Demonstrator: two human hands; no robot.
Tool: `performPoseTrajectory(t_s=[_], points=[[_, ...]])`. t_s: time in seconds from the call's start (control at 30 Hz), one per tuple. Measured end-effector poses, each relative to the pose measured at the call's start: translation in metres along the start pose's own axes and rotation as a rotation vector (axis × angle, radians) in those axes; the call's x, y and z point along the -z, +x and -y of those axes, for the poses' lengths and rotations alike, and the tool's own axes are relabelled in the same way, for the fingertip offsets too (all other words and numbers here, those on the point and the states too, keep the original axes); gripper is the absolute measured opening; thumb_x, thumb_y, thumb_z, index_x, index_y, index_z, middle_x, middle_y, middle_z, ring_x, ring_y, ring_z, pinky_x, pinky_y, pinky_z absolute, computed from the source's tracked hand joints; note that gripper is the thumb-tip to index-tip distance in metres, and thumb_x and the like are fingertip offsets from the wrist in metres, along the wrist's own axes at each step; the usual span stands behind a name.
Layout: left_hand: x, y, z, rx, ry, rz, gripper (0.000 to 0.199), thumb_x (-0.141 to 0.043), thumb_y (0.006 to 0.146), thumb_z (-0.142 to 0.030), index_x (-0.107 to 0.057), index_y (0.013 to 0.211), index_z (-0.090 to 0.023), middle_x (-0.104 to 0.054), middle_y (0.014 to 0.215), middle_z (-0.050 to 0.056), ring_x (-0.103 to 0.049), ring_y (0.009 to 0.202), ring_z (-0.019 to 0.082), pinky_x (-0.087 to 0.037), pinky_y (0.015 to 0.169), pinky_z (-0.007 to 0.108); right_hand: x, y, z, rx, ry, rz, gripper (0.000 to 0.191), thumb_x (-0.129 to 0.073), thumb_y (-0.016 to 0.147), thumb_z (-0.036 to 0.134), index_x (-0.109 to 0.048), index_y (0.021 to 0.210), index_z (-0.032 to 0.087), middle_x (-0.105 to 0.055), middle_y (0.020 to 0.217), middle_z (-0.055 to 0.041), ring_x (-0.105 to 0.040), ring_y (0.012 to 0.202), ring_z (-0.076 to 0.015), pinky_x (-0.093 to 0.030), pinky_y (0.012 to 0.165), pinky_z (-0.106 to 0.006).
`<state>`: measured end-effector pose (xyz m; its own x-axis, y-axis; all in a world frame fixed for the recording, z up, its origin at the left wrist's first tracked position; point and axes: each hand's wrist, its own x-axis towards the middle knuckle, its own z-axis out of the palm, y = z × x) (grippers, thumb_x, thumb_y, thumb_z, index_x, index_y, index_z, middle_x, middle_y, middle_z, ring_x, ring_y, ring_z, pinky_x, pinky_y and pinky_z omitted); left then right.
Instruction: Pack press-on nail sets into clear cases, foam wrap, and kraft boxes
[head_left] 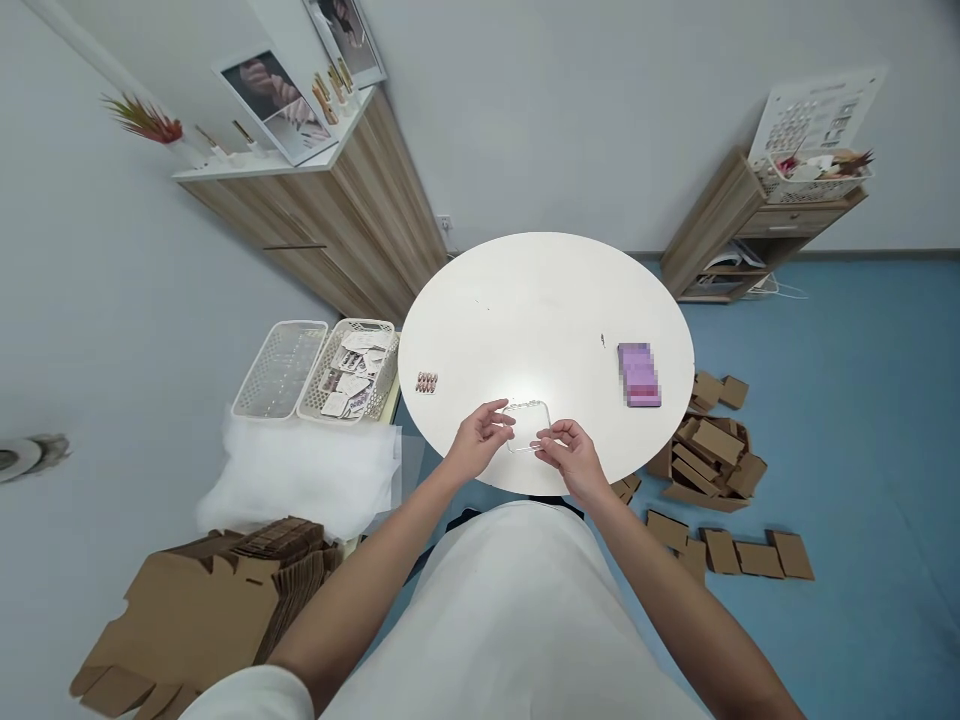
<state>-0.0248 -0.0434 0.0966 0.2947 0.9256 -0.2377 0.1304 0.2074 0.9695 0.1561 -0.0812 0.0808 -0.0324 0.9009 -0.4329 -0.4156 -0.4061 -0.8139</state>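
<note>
Between my hands, over the near part of the white round table, is a clear, thin, squarish plastic piece (pixel 528 426). My left hand (pixel 481 438) grips its left edge with thumb and fingers. Its right edge is pinched in my right hand (pixel 572 452). To the left on the tabletop lies a small set of reddish-brown pieces in rows (pixel 427 383). A purple box (pixel 639 375), blurred in the picture, lies near the table's right side, with a tiny dark item (pixel 602 341) beyond its left corner.
Left of the white table (pixel 547 300) stand an open basket of cards (pixel 352 375) and another white basket (pixel 281 370), with white wrapping (pixel 300 475) and flattened cardboard (pixel 195 610) nearer me. Brown boxes (pixel 712 455) sit on the floor at the right. Wooden cabinets stand behind.
</note>
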Motion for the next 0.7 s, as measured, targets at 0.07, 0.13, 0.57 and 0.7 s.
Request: performPoseTrajectory(t_s=[0.07, 0.13, 0.57, 0.7], points=[[-0.009, 0.004, 0.0, 0.031, -0.014, -0.038, 0.05, -0.059, 0.075, -0.03, -0.042, 0.12, -0.02, -0.059, 0.1, 0.008, -0.06, 0.077, 0.013, -0.046, 0.076, 0.033, 0.009, 0.003, 0.002, -0.011, -0.02, 0.015, 0.036, -0.07, 0.06, 0.037, -0.046, 0.083, 0.023, -0.06, 0.089, -0.0007, -0.063, 0.078, -0.0168, -0.049, 0.079, -0.039], [-0.016, 0.009, 0.0, 0.062, -0.018, -0.061, 0.047, -0.06, 0.074, -0.03, -0.044, 0.117, -0.019, -0.06, 0.1, 0.009, -0.06, 0.076, 0.013, -0.046, 0.076, 0.033, 0.017, 0.006, 0.002, -0.013, -0.06, 0.034, 0.036, -0.069, 0.062, 0.037, -0.045, 0.084, 0.023, -0.06, 0.09, -0.0013, -0.063, 0.077, -0.0162, -0.049, 0.078, -0.039], [-0.019, 0.032, 0.01, 0.132, -0.081, -0.041, 0.042, -0.062, 0.073, -0.031, -0.051, 0.11, -0.017, -0.06, 0.097, 0.009, -0.06, 0.071, 0.012, -0.047, 0.072, 0.032, 0.049, 0.022, 0.017, 0.478, -0.825, 0.207, 0.063, -0.064, 0.067, 0.031, -0.034, 0.123, 0.032, -0.016, 0.144, -0.0065, -0.044, 0.113, -0.0246, -0.045, 0.085, -0.046], [-0.014, 0.035, 0.008, 0.142, -0.075, 0.027, 0.042, -0.06, 0.074, -0.032, -0.05, 0.112, -0.018, -0.059, 0.099, 0.009, -0.059, 0.072, 0.012, -0.047, 0.072, 0.032, 0.044, 0.023, 0.023, 0.476, -0.857, 0.254, 0.054, -0.062, 0.069, 0.031, -0.042, 0.119, 0.033, -0.028, 0.14, -0.0026, -0.035, 0.122, -0.026, -0.045, 0.088, -0.045]])
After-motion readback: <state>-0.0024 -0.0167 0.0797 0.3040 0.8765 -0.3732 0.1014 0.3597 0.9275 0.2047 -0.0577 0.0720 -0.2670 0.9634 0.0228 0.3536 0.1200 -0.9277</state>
